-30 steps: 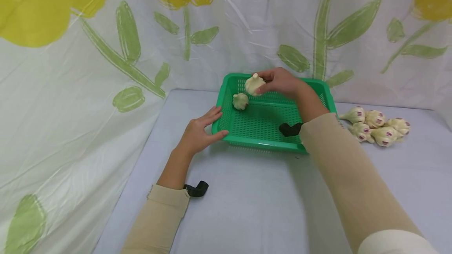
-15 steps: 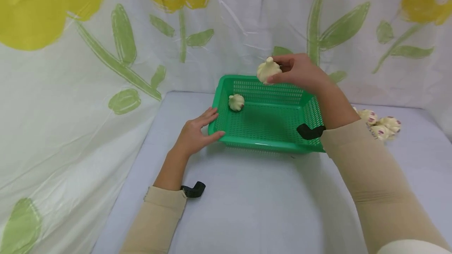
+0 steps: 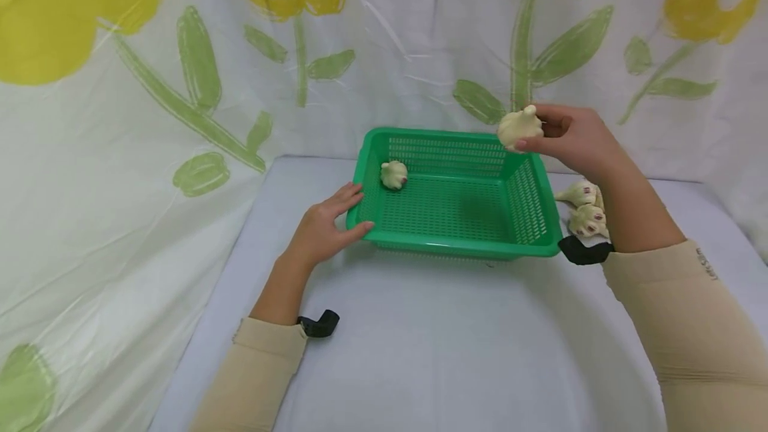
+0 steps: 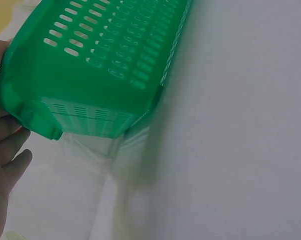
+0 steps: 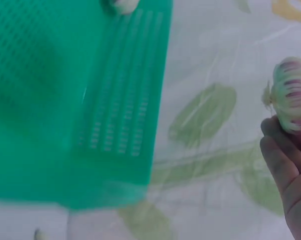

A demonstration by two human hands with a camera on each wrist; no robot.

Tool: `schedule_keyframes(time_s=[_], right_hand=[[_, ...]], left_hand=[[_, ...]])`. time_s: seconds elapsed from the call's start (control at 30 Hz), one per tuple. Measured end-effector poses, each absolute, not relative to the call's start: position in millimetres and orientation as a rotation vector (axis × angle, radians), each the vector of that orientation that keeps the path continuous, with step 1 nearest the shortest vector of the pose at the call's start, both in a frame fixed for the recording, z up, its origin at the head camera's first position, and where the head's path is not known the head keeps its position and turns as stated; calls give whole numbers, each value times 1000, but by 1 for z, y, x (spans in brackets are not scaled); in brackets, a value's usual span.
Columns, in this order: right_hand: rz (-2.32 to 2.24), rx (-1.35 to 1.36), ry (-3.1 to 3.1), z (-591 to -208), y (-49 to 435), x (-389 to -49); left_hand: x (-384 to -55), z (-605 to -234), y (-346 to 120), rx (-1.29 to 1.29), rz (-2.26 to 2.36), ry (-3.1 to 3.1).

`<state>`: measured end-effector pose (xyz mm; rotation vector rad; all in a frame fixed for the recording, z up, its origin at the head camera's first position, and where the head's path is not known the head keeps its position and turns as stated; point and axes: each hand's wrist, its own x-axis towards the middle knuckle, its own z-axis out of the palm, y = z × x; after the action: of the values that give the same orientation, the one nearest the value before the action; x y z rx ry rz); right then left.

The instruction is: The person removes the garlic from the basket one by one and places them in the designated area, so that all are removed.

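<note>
A green plastic basket [image 3: 462, 245] with slotted walls stands on the table, a single garlic bulb [image 3: 393, 175] lying near its left wall. My left hand [image 3: 321, 229] rests against the basket's left rim, fingers fairly straight and thumb at the front corner. In the left wrist view, the fingers [image 4: 10, 145] touch the rim from outside. My right hand [image 3: 579, 139] pinches another garlic bulb [image 3: 519, 129] between thumb and fingers, raised over the basket's back right corner. Purple streaks mark this bulb in the right wrist view.
More garlic bulbs [image 3: 588, 220] lie right of the basket, partly hidden behind my right forearm. A white sheet [image 3: 408, 85] painted with yellow flowers and green leaves hangs behind the table [image 3: 456, 339]. Dark wrist-worn devices [image 3: 321, 324] sit at both cuffs.
My right hand has lifted the garlic bulb from over the basket's left part and carried it to the right. My left hand stays at the rim, and the other bulb remains in the basket.
</note>
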<state>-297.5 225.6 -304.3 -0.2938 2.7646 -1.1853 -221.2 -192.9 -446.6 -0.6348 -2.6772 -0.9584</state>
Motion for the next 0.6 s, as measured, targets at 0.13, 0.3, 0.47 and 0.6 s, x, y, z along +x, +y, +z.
schedule_keyframes(time_s=[0.13, 0.3, 0.47, 0.6], right_hand=[[-1166, -220, 2811, -311, 249, -287], [-1169, -91, 2853, -321, 284, -279], [-1155, 59, 2882, -337, 316, -271], [-1185, 180, 2861, -352, 341, -265]], left_hand=[[-221, -447, -196, -648, -939, -2674], [-221, -446, -199, -686, -899, -2654], [-222, -447, -199, -709, -893, -2657], [-223, -448, -200, -722, -889, -2659]])
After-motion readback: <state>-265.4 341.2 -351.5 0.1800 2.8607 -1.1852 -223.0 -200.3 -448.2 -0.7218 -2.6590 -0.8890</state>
